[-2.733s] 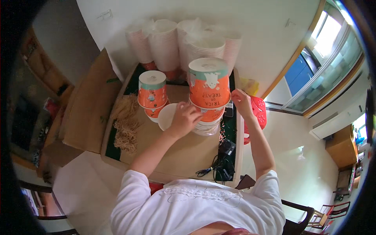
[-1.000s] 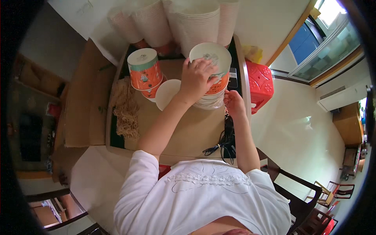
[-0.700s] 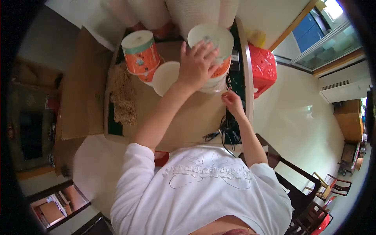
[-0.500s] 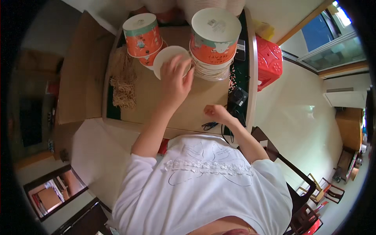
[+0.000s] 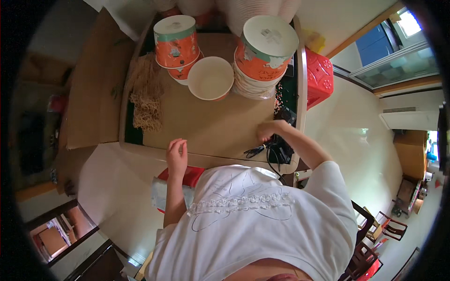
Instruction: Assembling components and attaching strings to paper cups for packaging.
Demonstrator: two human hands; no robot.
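Observation:
My left hand point(image 5: 176, 157) hovers at the table's near edge, its fingers loosely bent and slightly apart, with nothing seen in them. My right hand point(image 5: 271, 129) is curled closed over the right side of the table, close to a black device point(image 5: 284, 117) and a bundled black cable point(image 5: 257, 150); what its fingers hold, if anything, is hidden. An open white-lined paper bucket point(image 5: 211, 78) stands mouth up in the middle. To its left is an upside-down stack of orange-and-green paper buckets point(image 5: 175, 47). A larger upside-down bucket stack point(image 5: 265, 56) rises on its right.
Shredded tan paper point(image 5: 146, 107) lies along the table's left side, beside a large cardboard box point(image 5: 96, 89). Tall stacks of white containers point(image 5: 258, 10) line the back. A red stool point(image 5: 319, 78) stands right of the table. Small pink bits point(image 5: 278, 100) are scattered near the device.
My left hand has left the open bucket and drawn back to the table's near edge. My right hand has shifted a little right, toward the black device. The bucket now stands untouched.

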